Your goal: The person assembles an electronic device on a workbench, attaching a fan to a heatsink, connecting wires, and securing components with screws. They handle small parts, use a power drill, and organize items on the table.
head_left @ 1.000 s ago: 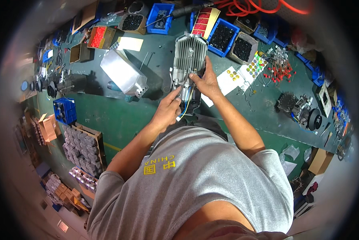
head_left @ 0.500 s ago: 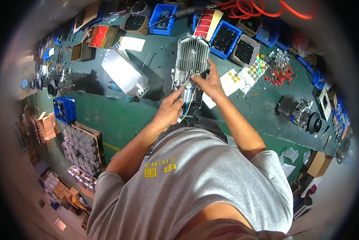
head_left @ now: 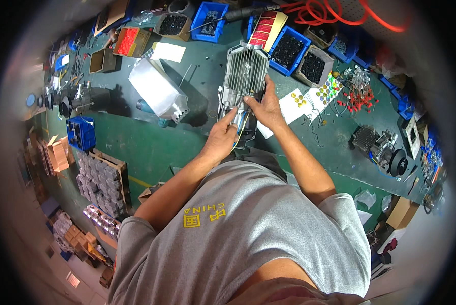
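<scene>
Since earlier, the ribbed cast-metal housing (head_left: 244,76) barely shifted; both hands (head_left: 243,122) clamp its wired lower end.

I see the finned metal housing (head_left: 244,76) lying on the workbench (head_left: 187,132) straight ahead, with my left hand (head_left: 222,138) at its near end and my right hand (head_left: 264,105) against its right side. Left of the housing lies a slanted metal box (head_left: 154,90). Behind the housing stand parts bins (head_left: 289,50), with a coiled hose (head_left: 334,12) beyond them. Right of my right hand lie sheets of paper (head_left: 301,101); farther right sits a small motor assembly (head_left: 383,147). Far left, a small crate (head_left: 80,133) sits at the bench edge.
</scene>
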`<state>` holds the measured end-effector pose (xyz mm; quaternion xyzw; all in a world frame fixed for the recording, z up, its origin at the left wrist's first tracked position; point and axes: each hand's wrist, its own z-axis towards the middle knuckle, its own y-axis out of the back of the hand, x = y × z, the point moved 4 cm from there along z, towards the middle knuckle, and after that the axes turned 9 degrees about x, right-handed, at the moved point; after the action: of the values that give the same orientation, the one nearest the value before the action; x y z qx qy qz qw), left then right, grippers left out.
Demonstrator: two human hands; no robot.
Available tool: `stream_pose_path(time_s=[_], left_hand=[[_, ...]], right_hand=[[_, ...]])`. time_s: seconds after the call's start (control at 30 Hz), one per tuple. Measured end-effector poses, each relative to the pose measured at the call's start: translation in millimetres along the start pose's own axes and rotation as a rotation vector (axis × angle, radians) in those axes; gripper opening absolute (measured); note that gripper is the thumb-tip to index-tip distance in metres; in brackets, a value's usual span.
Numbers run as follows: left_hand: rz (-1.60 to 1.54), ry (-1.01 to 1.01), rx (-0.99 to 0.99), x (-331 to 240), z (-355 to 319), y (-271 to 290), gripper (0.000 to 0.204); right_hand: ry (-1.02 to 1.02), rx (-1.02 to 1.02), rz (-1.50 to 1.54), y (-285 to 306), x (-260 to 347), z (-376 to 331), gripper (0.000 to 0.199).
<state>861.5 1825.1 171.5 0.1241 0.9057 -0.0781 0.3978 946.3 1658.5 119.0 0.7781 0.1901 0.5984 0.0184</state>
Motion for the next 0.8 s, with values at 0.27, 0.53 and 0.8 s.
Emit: stream_pose_path(time_s=[0.27, 0.53, 0.8], left_hand=[[-0.134, 0.164, -0.002, -31.3, -6.2, -9.8, 0.051], [0.079, 0.003, -0.025, -15.7, 11.0, -8.5, 0.052], [0.283, -0.057, -0.019, -4.1, 19.3, 2.2, 0.052]], right_hand=[[0.024, -0.019, -0.004, -0.2, 2.5, -1.1, 0.095], [-0.019, -0.015, -0.095, 2.0, 5.9, -4.4, 0.089], [-0.086, 0.015, -0.125, -0.1, 3.7, -5.1, 0.087]])
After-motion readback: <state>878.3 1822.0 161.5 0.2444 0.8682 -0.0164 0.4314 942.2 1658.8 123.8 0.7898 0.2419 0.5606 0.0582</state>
